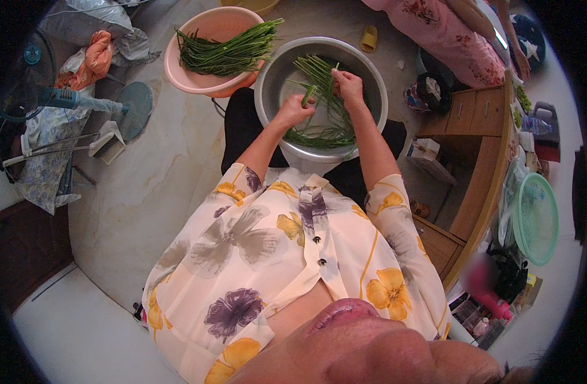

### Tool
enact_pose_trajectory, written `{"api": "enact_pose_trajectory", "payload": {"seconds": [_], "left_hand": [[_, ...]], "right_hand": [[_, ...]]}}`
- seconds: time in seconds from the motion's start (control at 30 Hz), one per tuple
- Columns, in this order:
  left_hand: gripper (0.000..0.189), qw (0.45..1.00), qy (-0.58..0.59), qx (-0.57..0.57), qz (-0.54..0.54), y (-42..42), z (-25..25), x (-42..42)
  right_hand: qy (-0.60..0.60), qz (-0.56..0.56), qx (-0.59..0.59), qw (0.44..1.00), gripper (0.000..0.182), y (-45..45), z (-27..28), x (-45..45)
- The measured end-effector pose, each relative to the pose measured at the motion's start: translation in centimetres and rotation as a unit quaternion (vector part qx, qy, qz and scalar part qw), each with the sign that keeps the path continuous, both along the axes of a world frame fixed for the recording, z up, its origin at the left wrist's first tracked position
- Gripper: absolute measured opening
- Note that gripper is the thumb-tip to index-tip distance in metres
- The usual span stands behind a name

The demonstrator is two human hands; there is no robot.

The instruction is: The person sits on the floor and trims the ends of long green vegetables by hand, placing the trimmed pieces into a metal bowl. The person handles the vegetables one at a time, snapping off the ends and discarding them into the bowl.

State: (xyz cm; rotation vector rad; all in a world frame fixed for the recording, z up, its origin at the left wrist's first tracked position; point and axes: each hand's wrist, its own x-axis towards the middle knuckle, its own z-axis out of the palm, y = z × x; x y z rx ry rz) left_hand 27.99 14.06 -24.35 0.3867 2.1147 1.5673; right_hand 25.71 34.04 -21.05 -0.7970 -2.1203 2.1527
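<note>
A wide metal basin (273,113) stands between my knees, with long green stems (317,72) and thin leafy greens (317,139) inside. Over its left part, my left hand (296,110) is closed around a short bundle of green stems (310,95). My right hand (347,86) is over the basin's right part, its fingertips pinched on the pale end of a green stem (337,66). Further up and left, a pink plastic basin (172,67) holds a large heap of long green stems (221,53), some sticking out past its right rim.
A yellow slipper (369,39) lies on the floor beyond the metal basin. On the right stand a wooden desk (483,192) and a green plastic basket (536,218). A teal fan base (134,110) and a dustpan (108,144) are at left. Another person's arm (516,53) shows at upper right.
</note>
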Motion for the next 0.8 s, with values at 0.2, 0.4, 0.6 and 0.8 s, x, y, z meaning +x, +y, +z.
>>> {"api": "enact_pose_trajectory", "payload": {"seconds": [0.2, 0.4, 0.6, 0.8], "left_hand": [[0.030, 0.974, -0.122, -0.192, 0.020, 0.2, -0.8, -0.3], [0.032, 0.958, 0.048, -0.228, 0.165, 0.3, -4.5, -0.8], [0.026, 0.985, -0.084, -0.115, 0.101, 0.6, -2.5, -0.9], [0.025, 0.984, -0.135, 0.048, 0.107, 1.3, -0.5, -0.6]], "right_hand": [[0.027, 0.051, 0.267, 0.962, 0.032, -0.2, -2.2, 0.4], [0.063, 0.179, 0.390, 0.901, 0.028, -3.2, -5.6, 2.7], [-0.061, 0.196, 0.178, 0.962, 0.025, -2.8, -4.7, 2.4], [-0.065, 0.183, -0.017, 0.981, 0.022, -2.3, -3.0, 2.3]]}}
